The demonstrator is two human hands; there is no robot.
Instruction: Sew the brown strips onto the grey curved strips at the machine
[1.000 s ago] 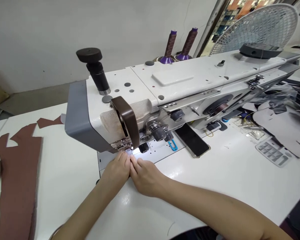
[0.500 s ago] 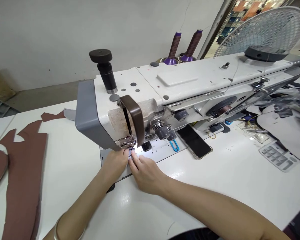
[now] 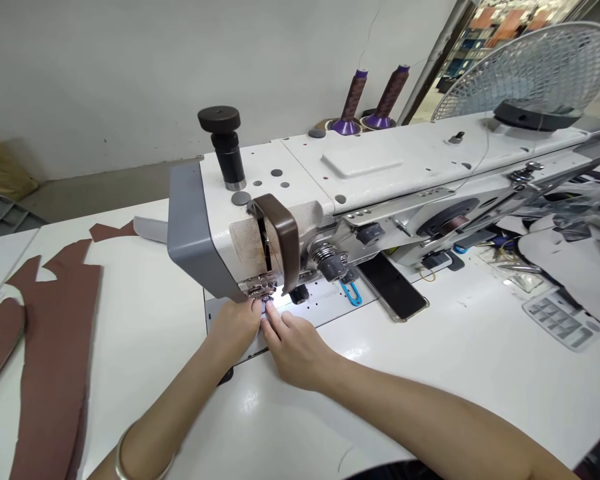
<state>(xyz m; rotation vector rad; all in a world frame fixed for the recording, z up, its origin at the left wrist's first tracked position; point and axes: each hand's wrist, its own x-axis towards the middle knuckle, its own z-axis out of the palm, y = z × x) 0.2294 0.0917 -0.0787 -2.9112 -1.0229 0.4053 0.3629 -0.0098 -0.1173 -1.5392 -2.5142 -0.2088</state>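
Observation:
Both hands meet under the head of a white and grey sewing machine (image 3: 305, 173), just below its presser foot (image 3: 263, 288). My left hand (image 3: 236, 327) is closed, its fingertips tucked beneath the needle area and mostly hidden. From the right, my right hand (image 3: 297, 350) reaches in with its fingers together and the index fingertip close to the foot. A small dark bluish bit shows between the fingertips, too small to name. Lamplight falls on the metal bed plate (image 3: 325, 300) around them.
Reddish-brown cut pieces (image 3: 57, 347) lie on the left of the white table. A phone (image 3: 394, 287) and a blue clip-like tool (image 3: 351, 293) rest right of the needle. Behind are thread cones (image 3: 394, 93) and a fan (image 3: 530, 73); grey pieces (image 3: 575, 260) pile at right.
The whole view has shifted slightly, so the machine appears a little further right and lower. Both hands stay at the needle with nearly the same grip.

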